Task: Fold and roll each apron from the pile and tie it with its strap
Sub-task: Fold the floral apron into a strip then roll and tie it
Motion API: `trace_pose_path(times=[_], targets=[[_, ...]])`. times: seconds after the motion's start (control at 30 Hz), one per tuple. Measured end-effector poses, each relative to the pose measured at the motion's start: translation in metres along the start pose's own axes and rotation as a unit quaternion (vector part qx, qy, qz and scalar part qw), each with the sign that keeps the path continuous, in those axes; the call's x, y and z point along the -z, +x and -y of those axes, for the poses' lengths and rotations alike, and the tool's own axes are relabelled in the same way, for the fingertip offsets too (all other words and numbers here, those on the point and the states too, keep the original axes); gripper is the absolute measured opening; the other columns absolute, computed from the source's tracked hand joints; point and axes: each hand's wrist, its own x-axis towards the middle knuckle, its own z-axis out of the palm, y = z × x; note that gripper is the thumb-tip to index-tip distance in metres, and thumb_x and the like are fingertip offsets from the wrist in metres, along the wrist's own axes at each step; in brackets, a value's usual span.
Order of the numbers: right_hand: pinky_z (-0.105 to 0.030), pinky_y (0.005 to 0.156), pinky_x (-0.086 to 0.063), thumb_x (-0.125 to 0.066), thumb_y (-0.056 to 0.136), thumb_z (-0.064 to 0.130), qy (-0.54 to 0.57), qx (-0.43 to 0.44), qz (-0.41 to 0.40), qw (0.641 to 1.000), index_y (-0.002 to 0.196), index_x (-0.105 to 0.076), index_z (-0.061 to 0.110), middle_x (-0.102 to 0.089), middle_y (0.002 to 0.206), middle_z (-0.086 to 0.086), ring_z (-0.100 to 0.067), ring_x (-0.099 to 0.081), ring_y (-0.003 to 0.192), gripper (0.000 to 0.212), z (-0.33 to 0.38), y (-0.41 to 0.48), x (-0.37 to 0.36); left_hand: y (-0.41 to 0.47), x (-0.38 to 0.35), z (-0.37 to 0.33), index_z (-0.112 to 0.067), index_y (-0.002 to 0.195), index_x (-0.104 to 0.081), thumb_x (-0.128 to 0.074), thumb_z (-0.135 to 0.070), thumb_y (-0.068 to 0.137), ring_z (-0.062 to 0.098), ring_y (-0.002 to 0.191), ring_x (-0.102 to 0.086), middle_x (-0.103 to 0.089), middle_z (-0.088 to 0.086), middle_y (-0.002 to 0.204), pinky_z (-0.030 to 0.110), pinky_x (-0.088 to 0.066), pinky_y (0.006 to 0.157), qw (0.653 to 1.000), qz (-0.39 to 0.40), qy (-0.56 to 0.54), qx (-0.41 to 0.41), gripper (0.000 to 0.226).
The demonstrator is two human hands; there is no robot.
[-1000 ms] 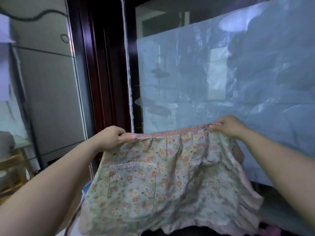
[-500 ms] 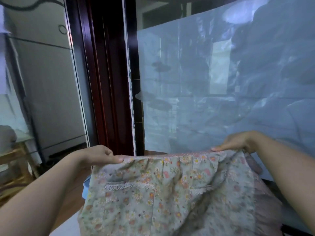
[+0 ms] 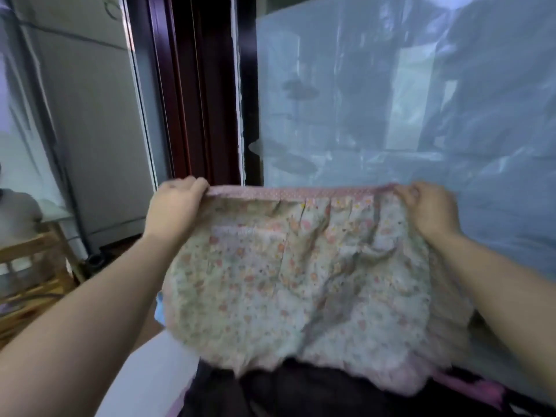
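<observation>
A floral apron [image 3: 288,284] with a pink dotted waistband [image 3: 294,192] hangs spread out in the air in front of me. My left hand [image 3: 176,210] grips the waistband's left end. At the waistband's right end, my right hand [image 3: 427,210] grips it together with bunched fabric. The apron has a lace-trimmed pocket on its left half and a pink ruffled hem, blurred by motion. Its lower edge hangs over dark fabric [image 3: 285,389] at the bottom of the view. The straps are not clearly visible.
A glass pane covered with pale plastic film [image 3: 406,100] stands straight ahead, with a dark red door frame [image 3: 195,85] to its left. A wooden stool [image 3: 33,260] is at far left. A white surface [image 3: 144,377] lies below my left forearm.
Both hands dipped with the apron, then rose again, and the waistband is now pulled taut and level between them. The apron's hem swings and blurs.
</observation>
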Motion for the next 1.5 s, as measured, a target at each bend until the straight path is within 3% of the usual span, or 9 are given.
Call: trace_pose_path(times=[0.2,0.33,0.57,0.73,0.8,0.97,1.1,1.33,1.5], targets=[[-0.033,0.055,-0.029,-0.058,0.093,0.032,-0.028,0.040,0.194,0.980,0.055,-0.044,0.011,-0.045,0.054,-0.013,-0.028,-0.051,0.065,0.045,-0.021,-0.072,0.009,-0.090,0.006,-0.009,-0.012,0.093,-0.056,-0.050,-0.029,0.088,0.035,0.079,-0.063,-0.063,0.012,0.087,0.038,-0.045,0.061,0.972,0.228,-0.054,-0.027,0.018],[-0.021,0.055,-0.033,-0.058,0.092,0.036,-0.176,0.001,0.571,0.802,0.056,-0.044,0.023,-0.047,0.062,-0.003,-0.019,-0.049,0.074,0.040,-0.048,-0.171,-0.023,-0.189,-0.005,-0.044,-0.018,0.090,-0.051,-0.056,-0.032,0.093,0.026,0.087,-0.060,-0.054,0.004,0.078,0.030,-0.039,0.064,0.815,0.577,-0.055,-0.019,0.015],[-0.030,0.099,-0.035,-0.059,0.084,0.059,-0.297,-0.082,0.744,0.593,0.138,-0.043,0.008,-0.044,0.140,-0.011,-0.024,-0.045,0.122,0.076,-0.065,-0.283,-0.055,-0.302,-0.022,-0.080,-0.009,0.104,-0.063,-0.068,-0.047,0.083,0.022,0.083,-0.061,-0.066,0.003,0.083,0.034,-0.051,0.090,0.547,0.836,0.014,-0.049,0.044],[-0.030,0.082,-0.048,-0.069,0.070,0.061,-0.286,-0.125,0.834,0.454,0.124,-0.057,0.006,-0.059,0.112,-0.004,-0.021,-0.055,0.097,0.078,-0.058,-0.296,-0.062,-0.310,-0.013,-0.083,-0.018,0.136,-0.051,-0.069,-0.051,0.081,0.020,0.116,-0.058,-0.059,0.004,0.125,0.030,-0.049,0.088,0.377,0.925,-0.032,0.033,0.066],[-0.029,0.072,-0.049,-0.064,0.081,0.055,-0.232,-0.167,0.835,0.470,0.111,-0.060,0.009,-0.063,0.100,-0.001,-0.019,-0.059,0.090,0.055,-0.053,-0.302,-0.070,-0.315,-0.016,-0.083,-0.023,0.134,-0.051,-0.068,-0.042,0.086,0.017,0.119,-0.057,-0.059,0.001,0.130,0.029,-0.048,0.092,0.383,0.911,-0.106,0.114,0.055],[-0.015,0.065,-0.040,-0.060,0.091,0.032,-0.099,-0.068,0.715,0.689,0.074,-0.064,0.014,-0.058,0.078,-0.003,-0.019,-0.053,0.081,0.025,-0.045,-0.308,-0.103,-0.332,-0.045,-0.085,-0.012,0.119,-0.060,-0.054,-0.033,0.095,0.022,0.115,-0.055,-0.059,0.007,0.128,0.025,-0.039,0.087,0.654,0.722,-0.160,0.159,0.033],[-0.025,0.070,-0.036,-0.060,0.091,0.033,-0.051,-0.104,0.676,0.728,0.096,-0.063,0.014,-0.058,0.099,-0.005,-0.025,-0.054,0.101,0.020,-0.037,-0.308,-0.134,-0.344,-0.069,-0.089,-0.014,0.142,-0.041,-0.055,-0.036,0.095,0.024,0.121,-0.053,-0.050,0.007,0.139,0.026,-0.043,0.089,0.677,0.650,-0.205,0.279,0.054],[-0.024,0.064,-0.040,-0.061,0.092,0.025,0.021,-0.247,0.613,0.750,0.115,-0.057,0.003,-0.060,0.106,-0.009,-0.027,-0.057,0.097,0.032,-0.045,-0.318,-0.187,-0.353,-0.120,-0.099,-0.012,0.067,-0.050,-0.052,-0.041,0.096,0.019,0.053,-0.041,-0.046,0.007,0.057,0.024,-0.029,0.048,0.560,0.596,-0.367,0.444,0.042],[-0.042,0.091,-0.047,-0.066,0.087,0.008,0.121,-0.380,0.527,0.750,0.126,-0.052,-0.002,-0.059,0.121,-0.016,-0.034,-0.055,0.112,0.043,-0.053,-0.326,-0.205,-0.352,-0.144,-0.104,-0.015,0.092,-0.065,-0.061,-0.037,0.091,0.017,0.069,-0.057,-0.063,0.010,0.089,0.024,-0.044,0.059,0.358,0.498,-0.470,0.635,0.022]])
